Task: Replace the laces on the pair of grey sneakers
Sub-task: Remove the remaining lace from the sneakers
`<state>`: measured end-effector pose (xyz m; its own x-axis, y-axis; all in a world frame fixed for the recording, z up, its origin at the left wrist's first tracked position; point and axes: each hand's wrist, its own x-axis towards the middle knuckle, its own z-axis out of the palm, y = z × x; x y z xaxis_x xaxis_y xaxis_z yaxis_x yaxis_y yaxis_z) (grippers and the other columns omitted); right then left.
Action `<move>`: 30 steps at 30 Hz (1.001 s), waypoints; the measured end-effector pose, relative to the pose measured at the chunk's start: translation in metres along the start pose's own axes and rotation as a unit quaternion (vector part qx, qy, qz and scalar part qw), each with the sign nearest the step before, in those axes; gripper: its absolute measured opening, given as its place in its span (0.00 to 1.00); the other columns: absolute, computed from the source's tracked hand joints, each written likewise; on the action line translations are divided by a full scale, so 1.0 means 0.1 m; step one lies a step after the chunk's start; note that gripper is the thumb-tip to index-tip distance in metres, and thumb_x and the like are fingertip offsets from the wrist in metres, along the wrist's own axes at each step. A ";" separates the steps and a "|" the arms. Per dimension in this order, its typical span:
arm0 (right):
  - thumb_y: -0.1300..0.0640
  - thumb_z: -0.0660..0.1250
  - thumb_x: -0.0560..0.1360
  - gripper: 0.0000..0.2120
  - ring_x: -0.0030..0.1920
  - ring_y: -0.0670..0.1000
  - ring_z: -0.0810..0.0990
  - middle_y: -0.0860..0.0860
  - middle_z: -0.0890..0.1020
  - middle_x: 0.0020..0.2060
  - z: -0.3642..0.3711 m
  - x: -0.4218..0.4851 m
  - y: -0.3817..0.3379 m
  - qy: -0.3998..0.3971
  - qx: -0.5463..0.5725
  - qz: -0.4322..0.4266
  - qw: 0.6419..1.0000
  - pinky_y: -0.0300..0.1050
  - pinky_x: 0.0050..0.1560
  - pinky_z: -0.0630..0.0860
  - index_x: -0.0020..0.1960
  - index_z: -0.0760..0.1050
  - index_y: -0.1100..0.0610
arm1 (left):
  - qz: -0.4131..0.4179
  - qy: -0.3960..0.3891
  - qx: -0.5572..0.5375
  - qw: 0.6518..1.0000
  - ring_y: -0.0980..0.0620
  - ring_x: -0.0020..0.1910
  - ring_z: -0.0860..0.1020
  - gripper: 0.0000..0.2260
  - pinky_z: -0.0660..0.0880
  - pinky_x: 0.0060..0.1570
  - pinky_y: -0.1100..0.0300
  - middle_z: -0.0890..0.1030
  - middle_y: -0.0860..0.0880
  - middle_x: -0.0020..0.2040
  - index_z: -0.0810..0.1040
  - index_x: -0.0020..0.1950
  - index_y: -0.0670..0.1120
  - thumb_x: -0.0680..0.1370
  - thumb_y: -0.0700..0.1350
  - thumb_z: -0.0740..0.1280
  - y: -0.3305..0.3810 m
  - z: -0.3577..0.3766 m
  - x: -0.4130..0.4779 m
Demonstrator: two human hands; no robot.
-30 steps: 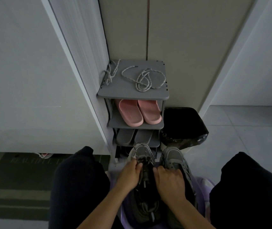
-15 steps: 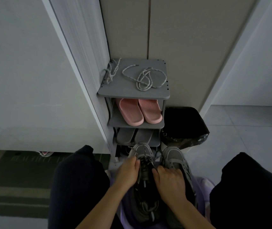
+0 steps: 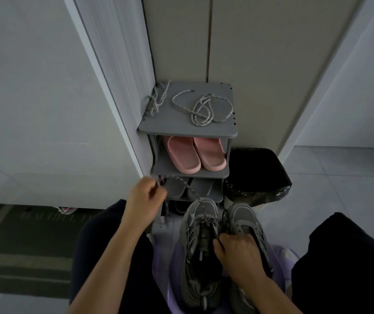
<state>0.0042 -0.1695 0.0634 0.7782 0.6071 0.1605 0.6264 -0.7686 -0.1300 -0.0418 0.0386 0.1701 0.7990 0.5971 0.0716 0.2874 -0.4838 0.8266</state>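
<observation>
1. Purple basin (image 3: 280, 251), 6 o'clock, holds grey sneakers (image 3: 200, 223).
2. Left hand (image 3: 146, 196) grip pinches a lace (image 3: 187, 186) toward 10 o'clock; right hand (image 3: 238, 257) grip holds the sneakers.
3. Shelf rack (image 3: 181, 126), 12 o'clock, on tile floor (image 3: 329, 177): loose laces (image 3: 204, 109), pink slippers (image 3: 195, 155).

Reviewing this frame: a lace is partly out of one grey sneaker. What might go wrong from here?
1. The left hand pulls the lace taut right past the shoe rack; it may snag on a shelf edge.
2. Only the right hand steadies the sneakers; if its grip slips, a jammed eyelet could drag one off the purple base.
</observation>
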 end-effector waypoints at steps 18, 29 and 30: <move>0.48 0.59 0.78 0.12 0.45 0.51 0.79 0.50 0.80 0.43 -0.36 0.52 0.20 -0.282 0.248 0.051 0.925 0.43 0.43 0.72 0.48 0.74 0.56 | -0.039 -0.231 0.107 0.966 0.47 0.48 0.78 0.07 0.72 0.48 0.57 0.80 0.45 0.48 0.76 0.51 0.43 0.78 0.45 0.62 -0.53 0.91 -0.05; 0.49 0.63 0.75 0.09 0.42 0.50 0.77 0.50 0.79 0.40 -0.15 0.64 0.12 -0.250 0.236 0.173 0.923 0.45 0.44 0.73 0.45 0.75 0.55 | -0.179 -0.147 -0.117 0.966 0.55 0.37 0.74 0.09 0.69 0.39 0.65 0.75 0.53 0.34 0.74 0.36 0.49 0.73 0.39 0.70 -0.63 1.10 -0.20; 0.50 0.62 0.76 0.09 0.42 0.50 0.77 0.50 0.78 0.39 -0.15 0.62 0.11 -0.250 0.235 0.167 0.924 0.45 0.44 0.73 0.45 0.74 0.55 | -0.188 -0.145 -0.124 0.963 0.54 0.38 0.74 0.07 0.69 0.39 0.65 0.76 0.52 0.34 0.74 0.37 0.47 0.74 0.39 0.69 -0.63 1.10 -0.22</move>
<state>0.0591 -0.1433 0.0870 0.7806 0.4599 -0.4232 0.2061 -0.8287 -0.5204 -0.0189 -0.0144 0.0552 0.7880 0.4782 -0.3877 0.4782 -0.0789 0.8747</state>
